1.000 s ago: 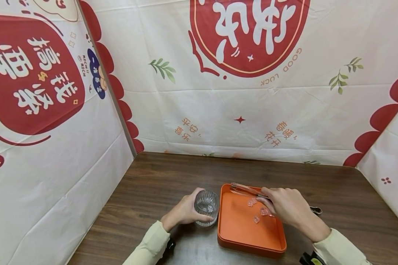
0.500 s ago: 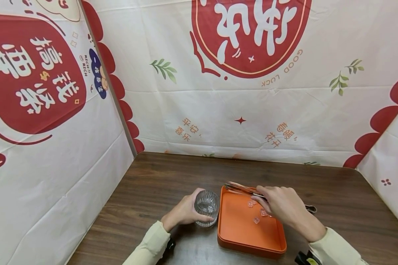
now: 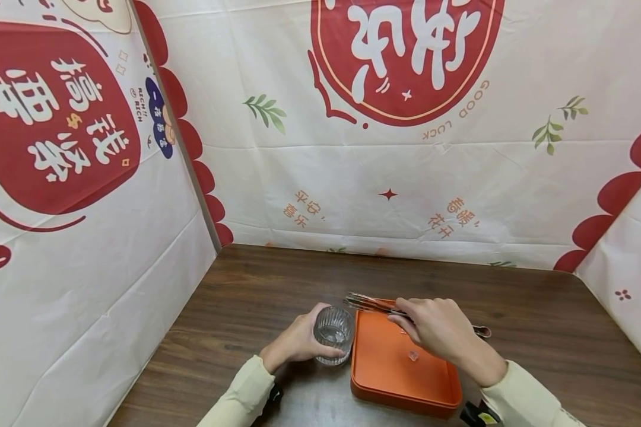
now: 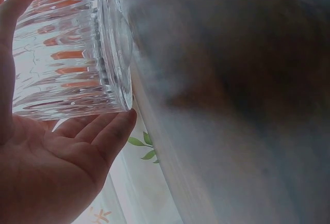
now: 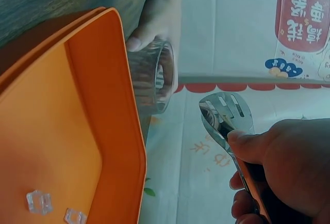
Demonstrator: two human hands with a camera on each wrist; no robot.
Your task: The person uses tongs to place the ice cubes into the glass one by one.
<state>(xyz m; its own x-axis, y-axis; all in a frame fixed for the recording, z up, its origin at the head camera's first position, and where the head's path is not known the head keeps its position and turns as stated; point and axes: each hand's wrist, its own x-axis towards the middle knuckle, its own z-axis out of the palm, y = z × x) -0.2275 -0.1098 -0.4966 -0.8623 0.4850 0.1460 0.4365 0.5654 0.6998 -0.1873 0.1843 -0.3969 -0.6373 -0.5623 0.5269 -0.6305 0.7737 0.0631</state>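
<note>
My left hand (image 3: 298, 339) grips a ribbed clear glass (image 3: 333, 327) standing on the table at the tray's left side. In the left wrist view the thumb and fingers lie on either side of the glass (image 4: 62, 53). My right hand (image 3: 440, 329) holds metal serving tongs (image 3: 371, 303) above the tray's far edge, their tips pointing left toward the glass. A slotted tong head (image 5: 227, 110) shows in the right wrist view; I cannot tell whether anything sits between the heads. Small clear cubes (image 5: 39, 202) lie in the orange tray (image 3: 384, 385), partly hidden by my right hand in the head view.
The dark wooden table (image 3: 267, 273) extends behind and to both sides of the tray. A printed white cloth (image 3: 342, 166) hangs along its back edge, with similar cloth at the left (image 3: 139, 284) and right.
My right hand has moved left with the tongs, whose tips have passed from over the tray to near the glass rim. The left hand and glass have stayed in place.
</note>
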